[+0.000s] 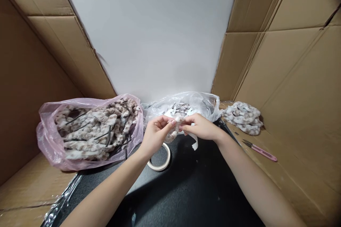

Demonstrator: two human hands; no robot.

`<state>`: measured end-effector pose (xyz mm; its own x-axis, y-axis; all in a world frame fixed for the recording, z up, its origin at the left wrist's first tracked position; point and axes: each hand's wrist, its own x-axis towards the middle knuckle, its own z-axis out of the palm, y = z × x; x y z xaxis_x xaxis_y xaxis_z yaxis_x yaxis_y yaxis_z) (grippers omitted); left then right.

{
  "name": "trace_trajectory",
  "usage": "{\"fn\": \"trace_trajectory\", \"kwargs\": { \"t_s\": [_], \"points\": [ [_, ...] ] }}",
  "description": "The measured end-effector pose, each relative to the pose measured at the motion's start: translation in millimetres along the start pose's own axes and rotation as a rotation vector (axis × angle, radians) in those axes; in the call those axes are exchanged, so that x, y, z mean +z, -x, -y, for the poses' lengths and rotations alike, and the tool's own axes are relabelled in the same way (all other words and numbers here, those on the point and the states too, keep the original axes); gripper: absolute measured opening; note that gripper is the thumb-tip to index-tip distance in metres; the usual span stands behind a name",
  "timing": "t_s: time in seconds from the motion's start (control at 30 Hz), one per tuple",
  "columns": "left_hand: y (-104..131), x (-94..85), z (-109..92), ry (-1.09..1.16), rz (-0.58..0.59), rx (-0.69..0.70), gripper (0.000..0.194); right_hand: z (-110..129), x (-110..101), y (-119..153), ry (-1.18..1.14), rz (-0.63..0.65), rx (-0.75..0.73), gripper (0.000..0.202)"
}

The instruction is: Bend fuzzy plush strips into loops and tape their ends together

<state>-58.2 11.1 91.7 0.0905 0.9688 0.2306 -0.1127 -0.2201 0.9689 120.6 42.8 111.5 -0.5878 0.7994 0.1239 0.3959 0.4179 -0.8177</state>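
My left hand (156,133) pinches a small fluffy white-and-brown plush piece (172,136) between thumb and fingers. From the other side, my right hand (200,127) grips the same piece, its fingertips partly hidden. A white strip (195,144) dangles below my right hand; whether it is tape or a label I cannot tell. Under my left wrist, a roll of cream tape (167,163) lies flat on the dark mat. Just behind both hands sits a clear plastic bag (206,104) with white tags or slips inside.
At left, a pink plastic bag (50,149) holds many fluffy strips (87,133) with black cords. A fluffy bundle (243,117) rests at right, near a pink-handled pointed tool (262,151). Cardboard walls (298,64) and a white panel (154,35) enclose the dark work surface (186,191).
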Motion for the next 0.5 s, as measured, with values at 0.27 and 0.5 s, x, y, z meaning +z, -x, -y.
{"fn": "trace_trajectory", "kwargs": {
  "t_s": [0.27, 0.5],
  "points": [
    [-1, 0.1, 4, 0.005, -0.001, -0.084, 0.027, 1, -7, 4, 0.011, 0.066, 0.029, 0.027],
    [2, 0.8, 8, 0.056, 0.052, -0.112, 0.028, -9, 0, -2, -0.020, 0.124, 0.012, 0.022]
  ]
}}
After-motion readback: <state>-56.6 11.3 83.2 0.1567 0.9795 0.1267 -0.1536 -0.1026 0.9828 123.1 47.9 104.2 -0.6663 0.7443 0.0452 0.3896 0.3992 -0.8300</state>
